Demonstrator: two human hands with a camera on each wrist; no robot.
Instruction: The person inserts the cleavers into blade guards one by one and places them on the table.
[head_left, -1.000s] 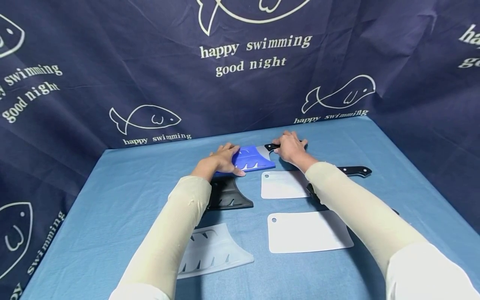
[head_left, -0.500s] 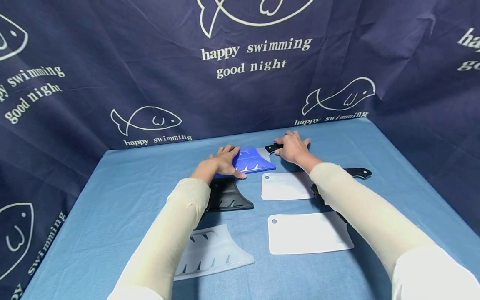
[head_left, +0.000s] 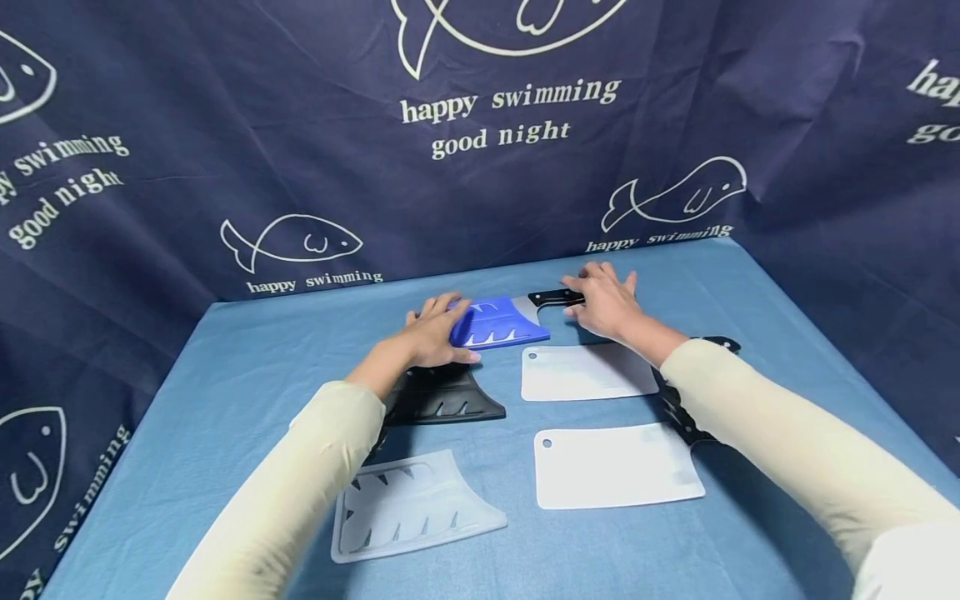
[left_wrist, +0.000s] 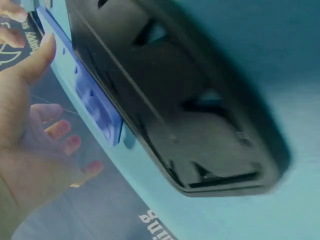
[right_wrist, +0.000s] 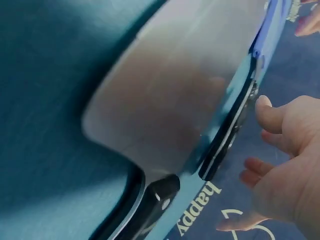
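At the back of the table lies a cleaver with a black riveted handle (head_left: 555, 297), its blade inside a blue blade cover (head_left: 497, 321). My left hand (head_left: 433, 335) is over the cover's left end with fingers spread; the left wrist view shows the fingers holding nothing. To the right of the handle hovers my right hand (head_left: 604, 302), fingers loosely spread, and the right wrist view shows nothing gripped. Below the left hand is a black blade cover (head_left: 450, 396), partly hidden by it. A bare cleaver (head_left: 588, 373) lies nearer than the right hand, its handle partly behind the forearm.
Closer to me are a translucent white blade cover (head_left: 420, 504) on the left and a second bare cleaver (head_left: 617, 467) on the right. Its handle runs under my right sleeve. A dark blue printed curtain (head_left: 480, 200) rises behind the blue tablecloth (head_left: 225, 375).
My hands have let go and drawn apart: the left moved left off the blue cover, the right moved right off the handle. The covered cleaver has stayed in place.
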